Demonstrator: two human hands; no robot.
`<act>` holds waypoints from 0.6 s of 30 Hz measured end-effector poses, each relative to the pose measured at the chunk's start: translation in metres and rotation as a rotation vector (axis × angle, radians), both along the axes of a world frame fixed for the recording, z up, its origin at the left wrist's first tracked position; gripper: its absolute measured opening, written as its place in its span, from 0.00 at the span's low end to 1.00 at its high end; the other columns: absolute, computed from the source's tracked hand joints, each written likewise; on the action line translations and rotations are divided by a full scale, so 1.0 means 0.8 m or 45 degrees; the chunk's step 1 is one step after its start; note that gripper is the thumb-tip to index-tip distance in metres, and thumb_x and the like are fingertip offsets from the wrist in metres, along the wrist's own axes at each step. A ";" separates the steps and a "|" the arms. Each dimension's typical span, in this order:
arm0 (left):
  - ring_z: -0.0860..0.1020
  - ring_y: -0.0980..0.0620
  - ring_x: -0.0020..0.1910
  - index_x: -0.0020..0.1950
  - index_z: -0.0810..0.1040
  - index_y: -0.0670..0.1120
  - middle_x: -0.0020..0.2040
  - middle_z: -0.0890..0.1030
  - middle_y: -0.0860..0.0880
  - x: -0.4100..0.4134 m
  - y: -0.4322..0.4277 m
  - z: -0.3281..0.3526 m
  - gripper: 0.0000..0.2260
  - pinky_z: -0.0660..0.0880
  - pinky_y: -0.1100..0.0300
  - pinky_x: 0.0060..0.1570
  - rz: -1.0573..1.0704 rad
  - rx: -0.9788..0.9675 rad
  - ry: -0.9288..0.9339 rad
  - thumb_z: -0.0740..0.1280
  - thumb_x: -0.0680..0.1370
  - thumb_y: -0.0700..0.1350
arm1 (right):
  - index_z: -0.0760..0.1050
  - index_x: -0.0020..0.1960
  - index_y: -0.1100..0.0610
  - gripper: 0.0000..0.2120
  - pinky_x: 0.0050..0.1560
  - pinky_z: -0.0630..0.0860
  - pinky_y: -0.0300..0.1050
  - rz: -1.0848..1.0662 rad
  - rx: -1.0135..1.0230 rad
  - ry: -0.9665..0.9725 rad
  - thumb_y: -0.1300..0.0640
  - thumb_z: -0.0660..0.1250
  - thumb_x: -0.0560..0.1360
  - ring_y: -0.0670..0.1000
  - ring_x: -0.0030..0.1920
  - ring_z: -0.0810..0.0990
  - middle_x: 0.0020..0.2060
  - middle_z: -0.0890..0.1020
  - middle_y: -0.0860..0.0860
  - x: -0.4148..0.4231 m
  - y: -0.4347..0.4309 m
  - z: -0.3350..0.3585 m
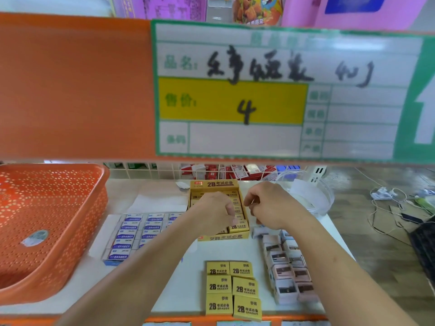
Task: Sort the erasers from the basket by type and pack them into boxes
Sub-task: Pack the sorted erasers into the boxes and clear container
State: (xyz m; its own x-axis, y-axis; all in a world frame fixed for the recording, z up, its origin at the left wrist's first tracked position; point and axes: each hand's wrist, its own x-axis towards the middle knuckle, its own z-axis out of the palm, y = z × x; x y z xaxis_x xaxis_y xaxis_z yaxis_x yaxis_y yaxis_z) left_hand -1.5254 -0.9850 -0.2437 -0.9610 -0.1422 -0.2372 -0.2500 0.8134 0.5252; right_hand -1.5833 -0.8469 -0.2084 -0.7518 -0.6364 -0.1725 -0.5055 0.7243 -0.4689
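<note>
- The yellow box (223,236) sits open in the middle of the white shelf (188,267). Its raised lid and its front wall both read "2B 考试必备".
- Yellow erasers (239,225) with the same 2B print stand in rows inside it.
- The left hand (213,215) hangs over the box with its fingers curled down into it. I cannot tell whether they grip an eraser.
- The right hand (266,205) is just beside the box's right wall, fingers curled and thumb near the fingertips. I cannot tell whether anything is pinched there.
- Six loose yellow erasers (233,288) lie flat in two columns near the shelf's front edge, each printed "2B 考试必备 ERASER".
- To the left, a flat box (110,262) holds rows of blue-and-white erasers (131,236) marked "ERASER".
- To the right, pink-and-white erasers (289,271) lie in rows; their print is too blurred to read.
- The orange basket (51,220) stands at the far left, with a round sticker on its inside.
- A clear plastic tub (313,196) stands behind the right hand.
- Above, a price tag (230,102) on the orange shelf edge reads "品名:", then blurred handwriting, and "售价: 4".
</note>
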 end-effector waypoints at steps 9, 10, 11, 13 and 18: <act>0.80 0.63 0.41 0.50 0.83 0.48 0.50 0.83 0.54 0.078 0.005 0.045 0.06 0.74 0.72 0.40 -0.285 -0.177 -0.196 0.67 0.78 0.47 | 0.79 0.47 0.54 0.06 0.24 0.68 0.34 0.268 0.414 -0.189 0.63 0.68 0.72 0.43 0.28 0.77 0.35 0.81 0.51 0.048 0.001 0.025; 0.81 0.60 0.45 0.52 0.82 0.49 0.52 0.82 0.54 0.086 0.008 0.043 0.08 0.76 0.67 0.45 -0.279 -0.176 -0.256 0.68 0.77 0.50 | 0.78 0.49 0.55 0.07 0.27 0.69 0.36 0.284 0.464 -0.141 0.63 0.69 0.71 0.46 0.33 0.78 0.40 0.82 0.52 0.057 0.000 0.024; 0.80 0.56 0.48 0.54 0.81 0.50 0.53 0.81 0.55 0.093 0.010 0.041 0.10 0.77 0.62 0.50 -0.258 -0.166 -0.313 0.70 0.76 0.52 | 0.77 0.50 0.56 0.09 0.29 0.69 0.36 0.292 0.507 -0.080 0.63 0.70 0.71 0.49 0.38 0.78 0.45 0.80 0.53 0.067 0.000 0.023; 0.79 0.55 0.51 0.57 0.80 0.51 0.54 0.80 0.54 0.103 0.016 0.035 0.13 0.76 0.58 0.52 -0.239 -0.150 -0.367 0.72 0.74 0.53 | 0.74 0.52 0.57 0.10 0.33 0.68 0.38 0.306 0.542 -0.017 0.63 0.69 0.72 0.51 0.42 0.75 0.48 0.76 0.52 0.086 0.002 0.020; 0.76 0.55 0.50 0.57 0.78 0.51 0.49 0.75 0.57 0.111 0.020 0.026 0.14 0.73 0.61 0.49 -0.213 -0.156 -0.324 0.72 0.74 0.52 | 0.75 0.56 0.58 0.12 0.36 0.69 0.40 0.349 0.610 -0.030 0.65 0.66 0.73 0.52 0.44 0.74 0.50 0.75 0.53 0.103 0.006 0.010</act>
